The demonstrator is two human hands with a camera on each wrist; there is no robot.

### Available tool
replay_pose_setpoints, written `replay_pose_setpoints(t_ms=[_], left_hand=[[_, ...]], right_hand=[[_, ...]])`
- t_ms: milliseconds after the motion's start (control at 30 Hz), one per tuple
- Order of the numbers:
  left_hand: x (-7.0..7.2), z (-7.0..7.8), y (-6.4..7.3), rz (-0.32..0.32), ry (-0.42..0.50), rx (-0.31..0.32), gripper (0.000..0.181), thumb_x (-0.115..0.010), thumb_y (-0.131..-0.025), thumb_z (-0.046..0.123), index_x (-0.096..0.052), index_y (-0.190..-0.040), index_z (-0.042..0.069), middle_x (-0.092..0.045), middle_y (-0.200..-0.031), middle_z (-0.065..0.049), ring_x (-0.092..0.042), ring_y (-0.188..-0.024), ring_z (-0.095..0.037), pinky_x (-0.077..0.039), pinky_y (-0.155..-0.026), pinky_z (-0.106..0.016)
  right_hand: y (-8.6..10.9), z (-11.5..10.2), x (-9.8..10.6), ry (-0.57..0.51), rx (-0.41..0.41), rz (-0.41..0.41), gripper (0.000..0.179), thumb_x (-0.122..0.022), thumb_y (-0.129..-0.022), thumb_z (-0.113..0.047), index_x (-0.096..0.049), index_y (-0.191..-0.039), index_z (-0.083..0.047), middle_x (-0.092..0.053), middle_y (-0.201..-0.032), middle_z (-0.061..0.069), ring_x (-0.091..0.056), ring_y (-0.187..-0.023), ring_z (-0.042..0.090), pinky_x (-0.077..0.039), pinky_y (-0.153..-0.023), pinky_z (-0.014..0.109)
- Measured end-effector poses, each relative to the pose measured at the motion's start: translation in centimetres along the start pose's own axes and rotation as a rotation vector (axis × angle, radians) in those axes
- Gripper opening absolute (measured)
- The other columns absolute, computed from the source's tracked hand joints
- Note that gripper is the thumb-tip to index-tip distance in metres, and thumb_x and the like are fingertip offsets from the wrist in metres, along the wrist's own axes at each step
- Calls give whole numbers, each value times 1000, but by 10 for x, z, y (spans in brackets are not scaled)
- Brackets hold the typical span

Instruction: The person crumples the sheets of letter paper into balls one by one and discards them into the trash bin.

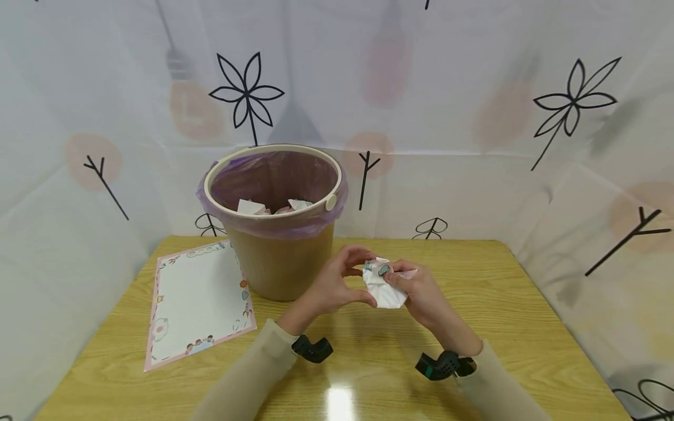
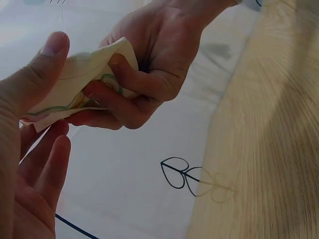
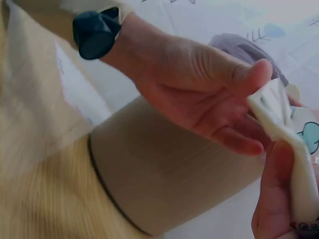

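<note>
A crumpled, folded sheet of white paper [image 1: 385, 285] with small coloured prints is held over the table in front of the bin. My right hand [image 1: 423, 292] grips its right side, thumb on top. In the left wrist view the fingers of that right hand [image 2: 149, 74] curl round the folded paper [image 2: 82, 74]. My left hand [image 1: 334, 280] curves loosely about the other side, thumb and fingers spread apart. In the right wrist view the left thumb [image 3: 256, 74] is right at a corner of the paper [image 3: 279, 112].
A beige bin [image 1: 284, 257] with a purple liner [image 1: 310, 228] stands at the back left, holding several pieces of crumpled paper [image 1: 251, 207]. Left of it, a flat sheet with a decorated pink border [image 1: 202, 298] lies on the wooden table [image 1: 458, 280]. A patterned white cloth [image 1: 437, 128] hangs behind.
</note>
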State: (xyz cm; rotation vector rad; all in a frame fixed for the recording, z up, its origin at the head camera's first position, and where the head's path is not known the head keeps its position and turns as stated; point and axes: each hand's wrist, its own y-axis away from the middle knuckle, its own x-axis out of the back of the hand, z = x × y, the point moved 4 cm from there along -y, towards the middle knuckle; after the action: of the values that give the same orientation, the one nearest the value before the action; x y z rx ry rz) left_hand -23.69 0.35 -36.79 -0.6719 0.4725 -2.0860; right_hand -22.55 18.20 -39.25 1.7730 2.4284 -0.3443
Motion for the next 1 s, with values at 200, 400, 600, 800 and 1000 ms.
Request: replay_pose_setpoints(t_ms=[200,400,600,800,1000], left_hand=[[-4,3,-3,-22,2,-53,82,-89,-63,-5,-54,-137,2,-58,-135,-14,-57,-120,-23,-48,-99,-38],[-6,2,-1,35,7,-41,64,-89,-62,-3,-62,-119,4,-65,-122,-12,-61,-114,-19,-47,-100,-39],[-3,0,-1,144,59,10,35,-85,-72,-2,-64,-100,4,-69,-104,-13,-65,-93,-18,-53,-81,-33],[1,-4,-1,237,85,90,21,-81,-77,2,-68,-93,1,-73,-95,-13,-61,-77,-13,-43,-64,-23],[10,-7,0,364,114,187,22,-80,-78,6,-65,-89,-6,-71,-88,-12,-56,-69,-10,-47,-59,-21]], right_hand=[[1,3,-5,-95,-49,-55,22,-53,-103,-7,-67,-87,-15,-61,-104,3,-63,-88,14,-56,-69,25],[1,7,-8,-107,-60,-71,26,-51,-103,-4,-67,-84,-13,-60,-104,4,-62,-87,13,-55,-67,23],[1,11,-11,-74,-84,-54,24,-53,-104,-9,-67,-85,-13,-62,-94,3,-61,-77,12,-51,-66,22],[1,11,-14,-125,-98,-109,23,-51,-104,-10,-69,-90,-14,-65,-90,1,-66,-75,11,-55,-70,24],[2,7,-7,56,-93,-25,21,-52,-105,-26,-65,-111,-11,-64,-106,3,-67,-91,15,-56,-80,33]])
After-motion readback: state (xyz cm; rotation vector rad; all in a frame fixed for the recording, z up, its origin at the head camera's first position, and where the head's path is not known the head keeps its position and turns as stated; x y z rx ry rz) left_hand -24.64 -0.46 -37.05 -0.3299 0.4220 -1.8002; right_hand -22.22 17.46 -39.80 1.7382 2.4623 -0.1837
